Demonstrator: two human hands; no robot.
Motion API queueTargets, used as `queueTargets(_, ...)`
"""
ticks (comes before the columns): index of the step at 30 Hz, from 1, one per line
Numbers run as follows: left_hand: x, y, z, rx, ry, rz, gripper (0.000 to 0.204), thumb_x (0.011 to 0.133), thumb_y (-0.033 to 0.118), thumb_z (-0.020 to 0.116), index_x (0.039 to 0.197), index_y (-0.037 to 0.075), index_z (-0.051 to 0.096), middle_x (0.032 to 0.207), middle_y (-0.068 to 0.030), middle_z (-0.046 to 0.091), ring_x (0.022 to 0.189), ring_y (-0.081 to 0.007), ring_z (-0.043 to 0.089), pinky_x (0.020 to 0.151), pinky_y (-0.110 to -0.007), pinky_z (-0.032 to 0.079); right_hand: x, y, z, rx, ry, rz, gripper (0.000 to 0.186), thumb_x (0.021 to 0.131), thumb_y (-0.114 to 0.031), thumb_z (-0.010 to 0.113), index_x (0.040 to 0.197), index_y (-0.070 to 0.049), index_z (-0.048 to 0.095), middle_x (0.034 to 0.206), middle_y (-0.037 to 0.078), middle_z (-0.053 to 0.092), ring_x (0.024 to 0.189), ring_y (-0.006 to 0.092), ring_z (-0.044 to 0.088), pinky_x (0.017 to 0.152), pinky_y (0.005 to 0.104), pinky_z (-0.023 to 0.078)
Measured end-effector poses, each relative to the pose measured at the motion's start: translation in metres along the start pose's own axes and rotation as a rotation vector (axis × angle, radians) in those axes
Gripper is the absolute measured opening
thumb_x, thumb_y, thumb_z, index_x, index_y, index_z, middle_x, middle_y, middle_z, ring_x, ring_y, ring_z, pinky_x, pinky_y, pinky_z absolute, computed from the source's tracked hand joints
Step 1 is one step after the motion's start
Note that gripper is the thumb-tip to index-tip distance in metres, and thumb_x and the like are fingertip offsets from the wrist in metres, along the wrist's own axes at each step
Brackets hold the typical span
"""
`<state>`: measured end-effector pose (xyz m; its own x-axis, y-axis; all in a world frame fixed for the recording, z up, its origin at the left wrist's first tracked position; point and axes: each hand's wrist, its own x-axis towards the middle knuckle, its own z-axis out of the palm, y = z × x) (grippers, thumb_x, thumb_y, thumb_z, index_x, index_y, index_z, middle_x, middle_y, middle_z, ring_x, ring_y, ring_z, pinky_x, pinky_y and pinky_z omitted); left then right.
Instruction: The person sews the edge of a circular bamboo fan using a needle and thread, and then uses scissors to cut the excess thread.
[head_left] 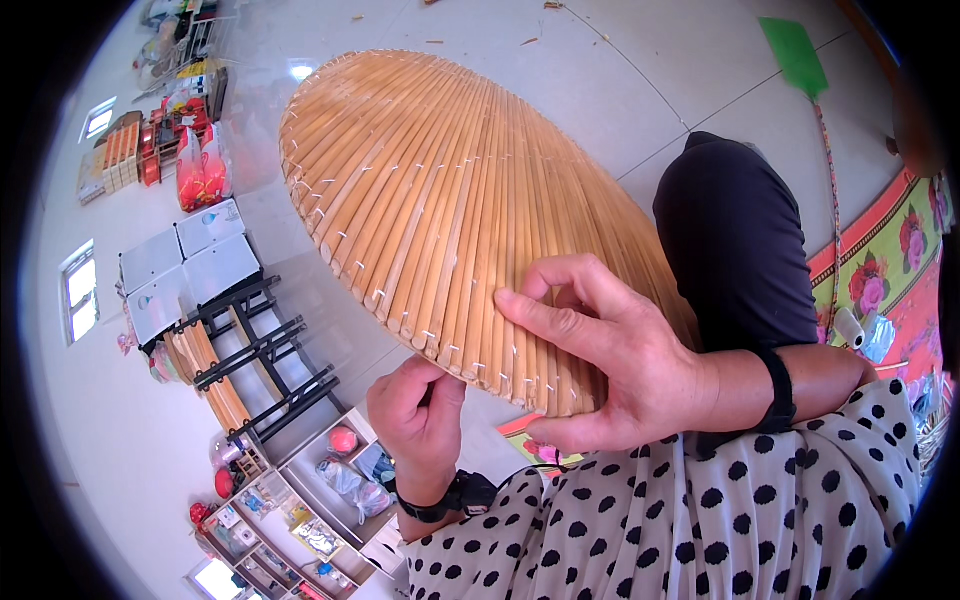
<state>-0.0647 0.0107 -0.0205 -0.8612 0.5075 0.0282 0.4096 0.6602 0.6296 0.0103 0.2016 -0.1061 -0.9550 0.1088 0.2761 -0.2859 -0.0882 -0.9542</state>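
A large round mat of golden-brown stalks (430, 190) is tilted in front of me, its stalks side by side. White thread stitches run along its rim and across its face. My right hand (610, 350) grips the near edge, with fingertips pressed on the top face and another finger low by the rim. Just below the rim, to the left, my left hand (420, 415) is closed in a pinch, its fingertips right against the stalk ends. Whatever lies in that pinch is too small or hidden to make out.
My dark-trousered knee (735, 230) is right of the mat. A green fly swatter (795, 55) and a flowered cloth (880, 260) lie beyond it. Leftward are white boxes (190, 265), a black-framed rack (265, 350) and shelves with bags (350, 480). Scraps dot the tiled floor (640, 60).
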Motion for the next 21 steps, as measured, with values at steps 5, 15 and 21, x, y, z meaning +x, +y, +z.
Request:
queueTargets(5,-0.003,0.009,-0.005,0.029,0.007,-0.02,0.004,0.082,-0.001,0.067,0.081,0.0,0.064,0.062,-0.007,0.06,0.049,-0.0155,0.055,0.05,-0.025,0.04,0.002,-0.004,0.0,0.025,-0.009,-0.023,0.076,0.07,-0.03,0.079,0.133,0.003,0.052,0.117,0.015,0.045,0.099,0.0299,0.055,0.08,0.0355,0.052)
queueTargets(15,-0.002,0.001,0.001,-0.013,0.001,-0.029,0.004,0.082,-0.002,0.067,0.081,0.0,0.063,0.059,-0.0071,0.058,0.048,-0.0152,0.053,0.049,-0.025,0.038,0.001,0.0,0.0,0.001,0.001,-0.016,0.075,0.07,-0.028,0.079,0.133,0.002,0.053,0.116,0.016,0.046,0.099,0.0298,0.055,0.079,0.0351,0.052)
queueTargets(21,-0.001,0.001,0.003,-0.013,0.013,-0.031,0.004,0.082,-0.001,0.067,0.082,0.0,0.063,0.059,-0.0073,0.058,0.048,-0.0153,0.053,0.049,-0.026,0.039,0.001,0.0,-0.001,0.004,0.006,-0.011,0.075,0.069,-0.028,0.08,0.133,0.002,0.053,0.116,0.015,0.046,0.099,0.029,0.056,0.08,0.0342,0.052)
